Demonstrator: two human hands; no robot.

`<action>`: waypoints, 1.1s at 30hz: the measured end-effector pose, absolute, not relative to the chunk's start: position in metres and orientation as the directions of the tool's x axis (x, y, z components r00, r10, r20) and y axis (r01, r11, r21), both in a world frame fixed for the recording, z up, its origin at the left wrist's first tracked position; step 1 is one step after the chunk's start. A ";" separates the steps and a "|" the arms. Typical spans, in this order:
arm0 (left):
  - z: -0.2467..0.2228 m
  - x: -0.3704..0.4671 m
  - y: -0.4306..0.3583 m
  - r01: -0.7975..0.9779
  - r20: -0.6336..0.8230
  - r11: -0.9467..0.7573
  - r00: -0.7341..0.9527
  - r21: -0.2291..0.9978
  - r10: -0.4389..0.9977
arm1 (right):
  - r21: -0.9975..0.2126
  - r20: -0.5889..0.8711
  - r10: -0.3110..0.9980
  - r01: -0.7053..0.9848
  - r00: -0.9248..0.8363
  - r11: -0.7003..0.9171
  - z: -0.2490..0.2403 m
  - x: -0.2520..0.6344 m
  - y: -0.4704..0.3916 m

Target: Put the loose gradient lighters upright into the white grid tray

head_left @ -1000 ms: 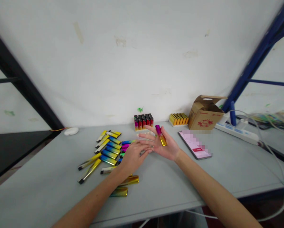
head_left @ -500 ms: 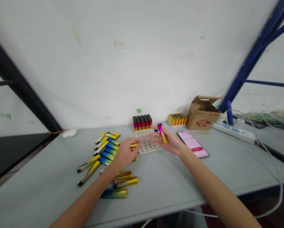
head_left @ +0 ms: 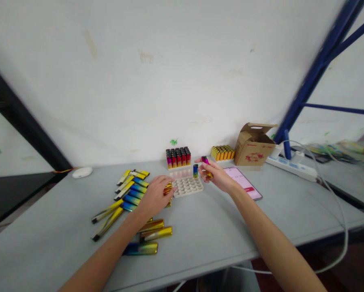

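Note:
A pale tray with rows of round holes point(head_left: 186, 187) lies on the table, and one blue cylinder point(head_left: 195, 170) stands upright at its back right corner. In my right hand point(head_left: 215, 173), just right of that cylinder, is a shiny purple-and-gold cylinder point(head_left: 205, 159), shaped like a lighter or battery; its lower part is partly covered by fingers. My left hand point(head_left: 157, 192) rests at the tray's left edge, thumb and forefinger apart. Gold cylinders point(head_left: 168, 189) show between these fingers, apparently lying on the table. Left of this hand lie several blue-and-yellow metallic pieces point(head_left: 134, 200).
Behind the tray stands a block of black-topped purple-and-gold cylinders point(head_left: 178, 158). Further right are a tray of yellow cylinders point(head_left: 223, 153), an open cardboard box point(head_left: 253, 148), a phone point(head_left: 243, 182) and a white power strip point(head_left: 291, 167). A white oval object point(head_left: 82, 172) sits at the left.
My right hand has shifted slightly away from the tray, and the purple-and-gold cylinder sits lower in its fingers. The upright blue cylinder, mostly hidden before, now shows. The view has shifted a little.

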State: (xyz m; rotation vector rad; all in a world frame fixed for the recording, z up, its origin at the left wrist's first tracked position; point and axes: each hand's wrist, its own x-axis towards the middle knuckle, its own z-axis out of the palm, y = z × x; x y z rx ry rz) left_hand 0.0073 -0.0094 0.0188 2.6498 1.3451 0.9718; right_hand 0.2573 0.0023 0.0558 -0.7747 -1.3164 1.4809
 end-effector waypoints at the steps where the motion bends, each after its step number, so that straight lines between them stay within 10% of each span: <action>1: 0.018 0.007 -0.009 0.726 0.512 -0.629 0.442 0.277 0.736 | -0.975 0.120 0.929 -0.220 -0.351 0.043 0.055 0.257 0.002; 33: 0.008 0.010 -0.017 0.871 0.378 -0.490 0.438 0.047 0.816 | -0.812 -0.038 0.937 -0.536 -0.347 -0.231 0.051 0.248 0.004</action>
